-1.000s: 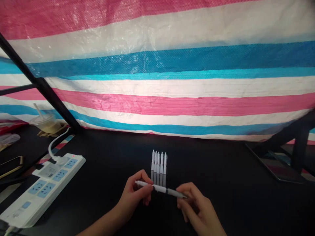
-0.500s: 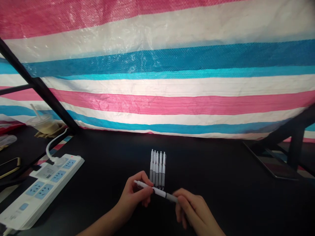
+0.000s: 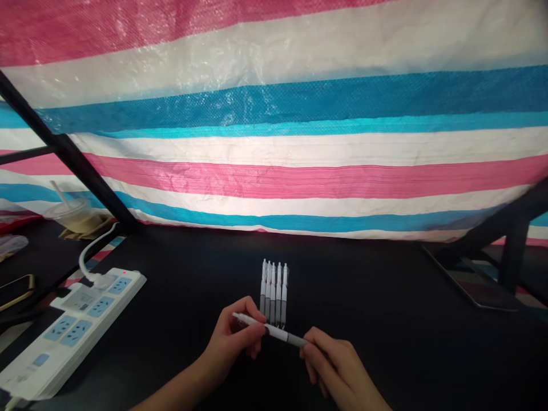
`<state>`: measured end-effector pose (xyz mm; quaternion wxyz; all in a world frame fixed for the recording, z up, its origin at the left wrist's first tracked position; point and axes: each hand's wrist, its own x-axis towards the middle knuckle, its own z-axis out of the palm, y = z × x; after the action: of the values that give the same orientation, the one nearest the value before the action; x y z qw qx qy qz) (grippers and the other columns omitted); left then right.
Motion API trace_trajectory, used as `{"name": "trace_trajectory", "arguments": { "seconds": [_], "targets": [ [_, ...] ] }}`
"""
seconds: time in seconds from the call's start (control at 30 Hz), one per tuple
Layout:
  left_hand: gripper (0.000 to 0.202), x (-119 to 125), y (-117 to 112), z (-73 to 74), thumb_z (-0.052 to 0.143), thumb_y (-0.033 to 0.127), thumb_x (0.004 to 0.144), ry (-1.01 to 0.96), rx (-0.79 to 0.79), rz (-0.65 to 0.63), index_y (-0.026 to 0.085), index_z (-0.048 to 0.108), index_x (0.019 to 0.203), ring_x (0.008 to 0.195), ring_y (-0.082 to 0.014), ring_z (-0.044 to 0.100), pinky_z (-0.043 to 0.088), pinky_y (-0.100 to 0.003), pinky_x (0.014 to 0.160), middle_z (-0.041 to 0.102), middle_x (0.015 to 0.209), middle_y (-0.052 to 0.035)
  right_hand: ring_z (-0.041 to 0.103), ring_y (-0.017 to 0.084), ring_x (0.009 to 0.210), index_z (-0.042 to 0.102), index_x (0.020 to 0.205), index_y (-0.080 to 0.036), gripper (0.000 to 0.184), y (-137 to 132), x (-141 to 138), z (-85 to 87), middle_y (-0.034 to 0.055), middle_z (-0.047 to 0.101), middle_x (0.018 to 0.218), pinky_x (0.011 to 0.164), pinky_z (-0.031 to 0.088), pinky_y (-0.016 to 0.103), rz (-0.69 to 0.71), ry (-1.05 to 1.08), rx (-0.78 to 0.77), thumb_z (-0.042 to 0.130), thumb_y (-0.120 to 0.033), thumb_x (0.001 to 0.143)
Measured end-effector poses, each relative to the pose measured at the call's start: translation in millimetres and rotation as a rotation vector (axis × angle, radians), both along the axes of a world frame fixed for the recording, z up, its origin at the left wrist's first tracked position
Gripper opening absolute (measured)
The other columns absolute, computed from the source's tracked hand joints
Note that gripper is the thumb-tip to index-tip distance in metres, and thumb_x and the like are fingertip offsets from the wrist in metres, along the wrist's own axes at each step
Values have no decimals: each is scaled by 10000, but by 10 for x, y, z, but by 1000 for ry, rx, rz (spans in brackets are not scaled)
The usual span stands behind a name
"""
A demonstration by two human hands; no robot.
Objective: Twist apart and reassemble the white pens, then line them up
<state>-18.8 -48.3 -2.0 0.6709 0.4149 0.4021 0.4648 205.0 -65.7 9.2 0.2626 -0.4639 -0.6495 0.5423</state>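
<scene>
A white pen with a grey grip (image 3: 278, 333) is held slantwise between my two hands, low over the black table. My left hand (image 3: 235, 334) pinches its white upper barrel between thumb and fingers. At the other end, my right hand (image 3: 329, 359) has its thumb and forefinger closed on the grey part, and the tip is hidden by those fingers. Just beyond, several matching pens (image 3: 274, 291) lie side by side in a row, clicker ends pointing away from me. My left fingertips cover a little of the row's near end.
On the left lies a white power strip (image 3: 77, 331) with a plugged-in cable. A tablet (image 3: 471, 279) rests at the right by a black frame leg (image 3: 509, 262). A striped plastic sheet (image 3: 274, 177) hangs behind. A lidded cup (image 3: 72, 214) and a phone (image 3: 17, 291) are far left.
My right hand has shifted slightly left along the pen, and its fingers are closed more firmly round the grey end. My left hand and the row of pens stay practically unchanged.
</scene>
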Motion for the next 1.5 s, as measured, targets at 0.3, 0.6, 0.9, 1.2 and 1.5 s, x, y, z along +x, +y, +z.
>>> {"name": "trace_trajectory", "arguments": {
  "seconds": [0.3, 0.6, 0.9, 1.2, 1.5],
  "targets": [
    [180, -5, -21, 64, 762, 314, 795, 55, 89, -32, 166, 665, 826, 499, -72, 473, 352, -183, 491, 546, 576, 36, 257, 45, 283, 500, 616, -202, 604, 57, -34, -41, -78, 401, 356, 315, 152, 185, -4, 210, -487, 465, -783, 779],
    [138, -11, 52, 17, 700, 287, 855, -26, 234, 3, 196, 731, 953, 866, -197, 608, 480, -313, 795, 640, 906, -61, 559, 77, 469, 559, 1093, -153, 542, 4, -94, -70, 1, 631, 692, 419, 341, 157, 73, 337, -580, 556, -634, 842],
    [555, 8, 68, 47, 720, 262, 844, -66, 79, 216, 302, 467, 1337, 695, -156, 659, 534, -292, 667, 660, 860, -10, 570, 94, 533, 606, 1059, -114, 502, 9, -78, -64, 25, 636, 708, 441, 356, 168, 65, 346, -597, 595, -558, 823],
    [431, -8, 114, 29, 729, 256, 836, -23, 78, 248, 250, 536, 1221, 729, -169, 669, 543, -302, 686, 685, 873, -26, 564, 102, 536, 624, 947, -129, 404, 15, -88, -50, 17, 627, 680, 444, 359, 178, 72, 323, -588, 600, -507, 805],
    [472, -8, 114, 22, 740, 267, 823, -2, 75, 234, 256, 551, 1255, 735, -177, 679, 539, -304, 697, 703, 855, -22, 561, 109, 546, 632, 932, -144, 394, 9, -99, -10, 16, 625, 679, 449, 364, 187, 57, 303, -592, 607, -513, 797]
  ]
}}
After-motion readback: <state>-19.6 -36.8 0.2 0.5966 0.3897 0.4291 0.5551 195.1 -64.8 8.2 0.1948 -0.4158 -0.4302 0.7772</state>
